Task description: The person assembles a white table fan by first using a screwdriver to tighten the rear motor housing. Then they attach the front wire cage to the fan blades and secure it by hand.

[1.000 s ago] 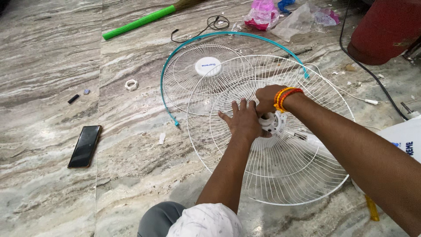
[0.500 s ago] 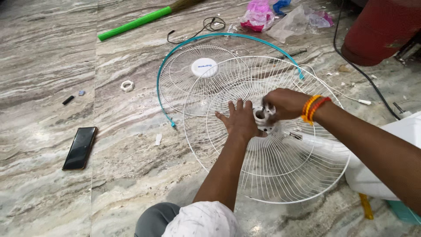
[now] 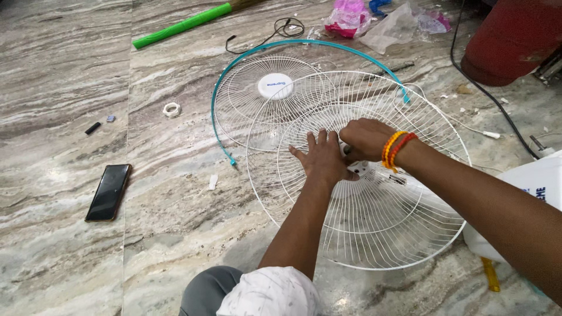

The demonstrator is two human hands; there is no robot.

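Note:
A large white wire fan guard [image 3: 374, 234] lies on the marble floor, overlapping a second white guard [image 3: 257, 111] with a round centre cap. My left hand [image 3: 319, 158] presses flat on the near guard's wires, fingers spread. Beside it, my right hand [image 3: 366, 139], with orange and red bangles at the wrist, is closed over the white hub piece [image 3: 358, 168] at the guard's centre. A teal rim ring [image 3: 219, 99] curves around the far guard, its open end near the floor.
A black phone [image 3: 108, 191] lies at left, with a small white ring [image 3: 171, 109] and tiny parts beyond it. A green broom handle [image 3: 181, 25], black cable [image 3: 281, 29], plastic bags [image 3: 386, 20], a red cylinder [image 3: 512, 38] and a white fan body [image 3: 527, 187] surround the guards.
My right hand has shifted slightly on the hub at the guard's centre while my left hand stays flat on the wires. The view has moved a little.

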